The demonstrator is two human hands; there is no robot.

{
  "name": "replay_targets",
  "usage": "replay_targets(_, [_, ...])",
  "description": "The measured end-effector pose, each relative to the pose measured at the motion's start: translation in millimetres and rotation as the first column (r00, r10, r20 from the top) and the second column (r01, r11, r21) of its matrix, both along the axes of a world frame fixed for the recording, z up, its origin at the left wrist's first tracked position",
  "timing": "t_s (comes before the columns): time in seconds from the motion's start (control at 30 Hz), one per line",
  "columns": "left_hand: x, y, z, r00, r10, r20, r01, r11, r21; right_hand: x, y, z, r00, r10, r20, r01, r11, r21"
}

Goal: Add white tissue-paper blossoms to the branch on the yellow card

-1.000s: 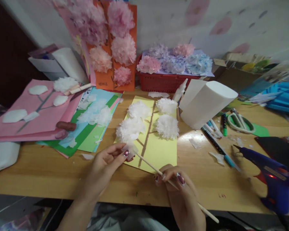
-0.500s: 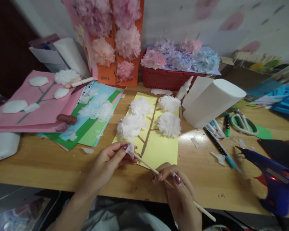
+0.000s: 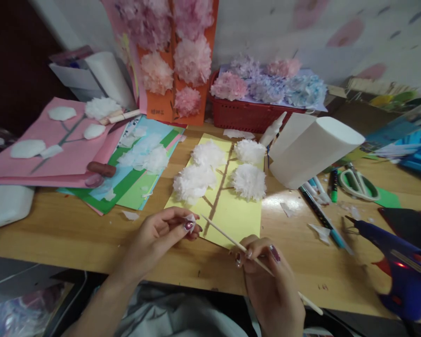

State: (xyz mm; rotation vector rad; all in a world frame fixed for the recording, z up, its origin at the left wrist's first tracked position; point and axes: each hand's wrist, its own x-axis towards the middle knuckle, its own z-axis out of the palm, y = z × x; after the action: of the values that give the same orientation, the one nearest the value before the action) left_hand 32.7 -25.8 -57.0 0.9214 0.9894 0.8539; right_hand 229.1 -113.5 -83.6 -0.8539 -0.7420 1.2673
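Note:
A small scrap of white tissue paper [image 3: 190,218] is pinched between the thumb and fingers of my left hand [image 3: 164,231]. My right hand [image 3: 272,276] is closed round a thin wooden stick [image 3: 228,236], whose pointed tip lies just right of the tissue, apart from it. Behind both hands is a yellow sheet of card [image 3: 240,217] with a brown branch drawn on it. Fluffy white paper flowers [image 3: 249,181] sit on both sides of the branch.
A blue glue gun [image 3: 396,262] with a lit red light stands at the right. Scissors [image 3: 358,185], markers [image 3: 323,220] and a white paper roll [image 3: 314,150] lie behind it. Pink card [image 3: 45,164] is stacked left. A red basket [image 3: 245,114] stands at the back.
The stick's tip has drawn away from the tissue as my right hand shifted right. My left hand still pinches the tissue, now folded smaller in its fingers.

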Motion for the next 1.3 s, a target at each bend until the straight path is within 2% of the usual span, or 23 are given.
replay_targets(0.27, [2.0,-0.2,1.9,0.993,-0.087,-0.075,0.089,0.996,0.022,-0.3,2.2,1.4,0.999,0.051,0.004,-0.051,0.999,-0.007])
replay_targets(0.53, [-0.9,-2.5,5.8,0.999,0.002,-0.046,-0.002,1.0,-0.006,-0.1,1.2,-4.2,0.998,0.024,0.059,-0.023,0.999,-0.024])
replay_targets(0.73, [0.8,-7.0,5.6,0.993,0.083,-0.089,-0.085,0.996,-0.019,-11.3,1.6,4.5,0.998,-0.067,0.021,0.069,0.994,-0.085])
replay_targets(0.93, [1.9,-6.7,2.0,0.99,0.122,-0.072,-0.119,0.992,0.042,-11.2,5.0,2.5,0.996,-0.062,-0.07,0.058,0.997,-0.056])
replay_targets(1.1, [-2.4,6.7,4.2,0.961,0.202,-0.189,-0.182,0.976,0.12,-7.5,8.2,-6.2,0.986,-0.081,-0.143,0.075,0.996,-0.046])
replay_targets(1.2, [-0.8,17.2,11.2,0.937,0.264,-0.229,-0.212,0.95,0.228,2.0,11.0,3.5,0.995,-0.099,-0.031,0.099,0.995,-0.003])
replay_targets(1.3, [3.9,27.2,18.9,0.926,0.287,-0.247,-0.201,0.925,0.323,15.7,24.2,32.5,0.948,-0.204,0.243,0.19,0.978,0.084])
